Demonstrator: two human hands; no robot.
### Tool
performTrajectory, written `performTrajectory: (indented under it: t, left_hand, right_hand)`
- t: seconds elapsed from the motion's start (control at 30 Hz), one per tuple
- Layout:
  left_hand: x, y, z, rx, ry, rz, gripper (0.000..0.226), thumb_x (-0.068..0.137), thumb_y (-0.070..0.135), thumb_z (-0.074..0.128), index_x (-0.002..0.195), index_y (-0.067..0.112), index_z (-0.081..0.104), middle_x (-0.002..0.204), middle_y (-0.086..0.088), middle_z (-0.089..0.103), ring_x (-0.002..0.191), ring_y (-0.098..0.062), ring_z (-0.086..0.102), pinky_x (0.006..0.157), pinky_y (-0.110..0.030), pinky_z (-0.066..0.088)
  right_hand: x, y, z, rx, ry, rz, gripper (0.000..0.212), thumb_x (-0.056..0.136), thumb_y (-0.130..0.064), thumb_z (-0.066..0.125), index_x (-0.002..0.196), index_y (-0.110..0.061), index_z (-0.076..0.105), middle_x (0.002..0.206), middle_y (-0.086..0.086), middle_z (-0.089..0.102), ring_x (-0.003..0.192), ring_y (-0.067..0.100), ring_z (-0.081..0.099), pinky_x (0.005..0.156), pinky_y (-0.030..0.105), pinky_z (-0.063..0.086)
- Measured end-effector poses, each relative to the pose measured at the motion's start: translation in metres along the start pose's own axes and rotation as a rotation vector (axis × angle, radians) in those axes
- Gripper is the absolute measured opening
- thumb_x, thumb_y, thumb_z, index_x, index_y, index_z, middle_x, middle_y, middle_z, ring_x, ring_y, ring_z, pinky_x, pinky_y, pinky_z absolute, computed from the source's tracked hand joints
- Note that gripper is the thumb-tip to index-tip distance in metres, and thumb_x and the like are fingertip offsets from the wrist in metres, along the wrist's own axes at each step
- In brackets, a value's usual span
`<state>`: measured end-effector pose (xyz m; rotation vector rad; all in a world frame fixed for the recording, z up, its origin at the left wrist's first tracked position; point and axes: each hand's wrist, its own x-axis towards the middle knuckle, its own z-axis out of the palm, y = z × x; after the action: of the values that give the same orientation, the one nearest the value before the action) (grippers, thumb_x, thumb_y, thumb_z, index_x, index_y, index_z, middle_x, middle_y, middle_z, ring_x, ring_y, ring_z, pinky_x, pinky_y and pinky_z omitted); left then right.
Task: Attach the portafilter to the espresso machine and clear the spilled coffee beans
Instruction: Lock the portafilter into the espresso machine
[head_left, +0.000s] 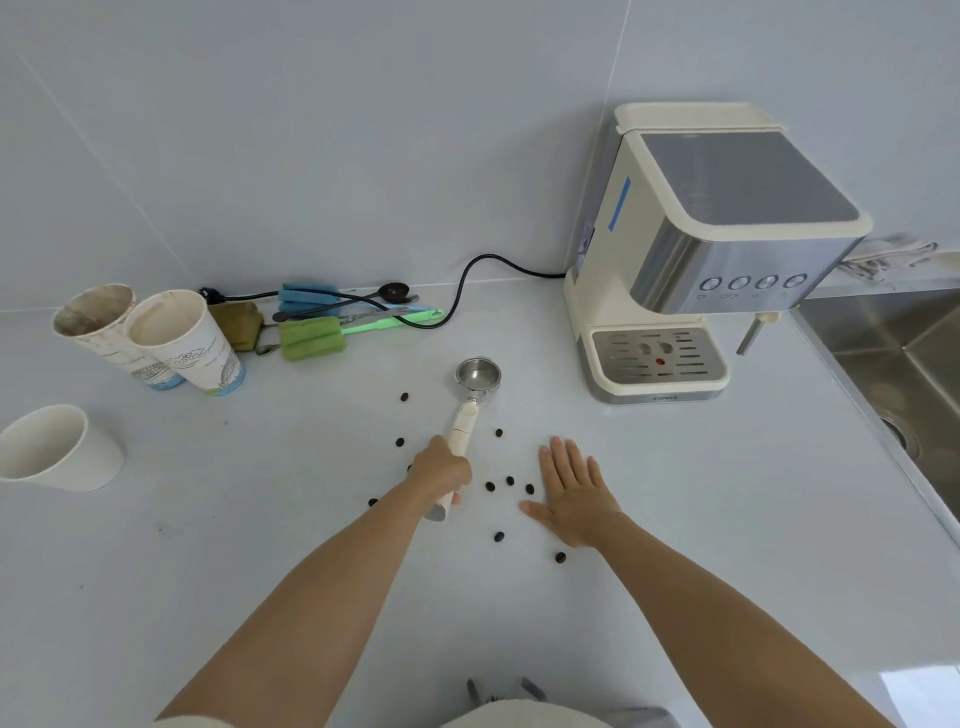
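Observation:
A portafilter (470, 400) with a steel basket and a cream handle lies on the white counter (727, 519), basket pointing away from me. My left hand (441, 470) is shut around its handle. To the right, my right hand (571, 491) rests flat on the counter with fingers spread, holding nothing. Several dark coffee beans (510, 480) lie scattered around both hands. The cream and steel espresso machine (701, 249) stands at the back right, its drip tray (657, 353) facing me.
Two used paper cups (176, 338) stand at the back left, a white cup (57, 449) at the far left. Sponge brushes (311, 338), spoons and the machine's black cord (467, 280) lie along the wall. A steel sink (898, 353) sits at the right.

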<state>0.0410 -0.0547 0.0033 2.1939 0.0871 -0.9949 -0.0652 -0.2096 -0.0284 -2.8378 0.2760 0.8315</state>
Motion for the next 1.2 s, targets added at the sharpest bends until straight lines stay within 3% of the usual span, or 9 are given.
performTrajectory:
  t: [0.1,0.2,0.33,0.5,0.6,0.7,0.87,0.97,1.2]
  left_hand:
    - [-0.005,-0.003,-0.007,0.032,0.001,0.039,0.030,0.080,0.002,0.050,0.109,0.006,0.041,0.083,-0.006,0.047,0.052,-0.016,0.049,0.049,-0.026,0.038]
    - [-0.009,-0.010,-0.014,0.112,0.006,0.077,0.023,0.080,0.002,0.051,0.100,0.008,0.041,0.086,-0.006,0.047,0.051,-0.016,0.049,0.051,-0.026,0.041]
    - [-0.012,-0.015,-0.031,0.294,0.003,0.159,0.023,0.078,0.005,0.055,0.091,0.012,0.039,0.086,-0.006,0.046,0.046,-0.016,0.049,0.048,-0.025,0.041]
    - [-0.011,-0.003,-0.046,0.489,0.011,0.283,0.023,0.072,0.008,0.057,0.087,0.013,0.040,0.072,-0.002,0.051,0.044,-0.017,0.050,0.057,-0.033,0.048]
    - [-0.011,0.015,-0.046,0.553,-0.018,0.354,0.027,0.073,0.011,0.061,0.090,0.014,0.041,0.078,-0.004,0.051,0.050,-0.017,0.050,0.060,-0.037,0.052]
    - [-0.013,0.036,-0.040,0.587,-0.027,0.435,0.028,0.074,0.012,0.062,0.092,0.015,0.040,0.088,-0.007,0.052,0.053,-0.016,0.051,0.056,-0.034,0.051]
    - [-0.019,0.071,-0.024,0.565,-0.035,0.516,0.026,0.073,0.010,0.062,0.088,0.014,0.041,0.076,-0.002,0.049,0.048,-0.017,0.051,0.054,-0.033,0.051]
    - [-0.022,0.089,-0.010,0.587,-0.050,0.540,0.025,0.073,0.009,0.061,0.086,0.015,0.040,0.072,0.000,0.049,0.042,-0.014,0.050,0.044,-0.023,0.042]
    - [-0.015,0.127,0.029,0.614,-0.034,0.487,0.029,0.074,0.009,0.061,0.093,0.015,0.041,0.075,0.000,0.049,0.045,-0.016,0.052,0.058,-0.029,0.047]
  right_hand:
    - [-0.001,0.000,-0.002,-0.023,-0.011,0.014,0.078,0.089,-0.060,0.013,0.139,-0.010,-0.023,0.151,0.008,-0.028,0.138,0.024,-0.025,0.115,0.042,-0.010]
    - [-0.005,-0.003,-0.007,-0.023,0.014,0.026,0.079,0.087,-0.062,0.008,0.139,-0.011,-0.023,0.151,0.008,-0.028,0.139,0.023,-0.023,0.116,0.041,-0.009]
    - [-0.014,-0.007,-0.023,0.015,0.129,0.011,0.102,0.056,-0.070,-0.015,0.139,-0.011,-0.023,0.152,0.007,-0.026,0.140,0.024,-0.019,0.116,0.040,-0.006]
    - [-0.030,-0.004,-0.064,0.102,0.359,-0.004,0.092,0.067,-0.068,-0.008,0.139,-0.012,-0.021,0.153,0.006,-0.020,0.141,0.021,-0.018,0.114,0.037,-0.009]
    - [-0.047,0.007,-0.093,0.117,0.516,0.017,0.075,0.090,-0.055,0.016,0.140,-0.012,-0.020,0.154,0.006,-0.019,0.140,0.020,-0.018,0.113,0.034,-0.011]
    - [-0.067,0.024,-0.124,0.128,0.632,0.058,0.076,0.091,-0.053,0.022,0.140,-0.011,-0.018,0.154,0.006,-0.018,0.141,0.020,-0.018,0.111,0.033,-0.011]
    - [-0.095,0.063,-0.177,0.073,0.753,0.139,0.073,0.094,-0.047,0.027,0.142,-0.009,-0.013,0.154,0.011,-0.015,0.142,0.024,-0.013,0.115,0.040,-0.004]
    - [-0.099,0.090,-0.203,0.068,0.752,0.151,0.073,0.093,-0.048,0.026,0.142,-0.011,-0.013,0.154,0.010,-0.015,0.142,0.024,-0.014,0.115,0.041,-0.004]
    - [-0.077,0.145,-0.242,-0.034,0.616,0.094,0.072,0.094,-0.049,0.024,0.142,-0.010,-0.012,0.155,0.010,-0.014,0.142,0.024,-0.011,0.115,0.040,-0.002]
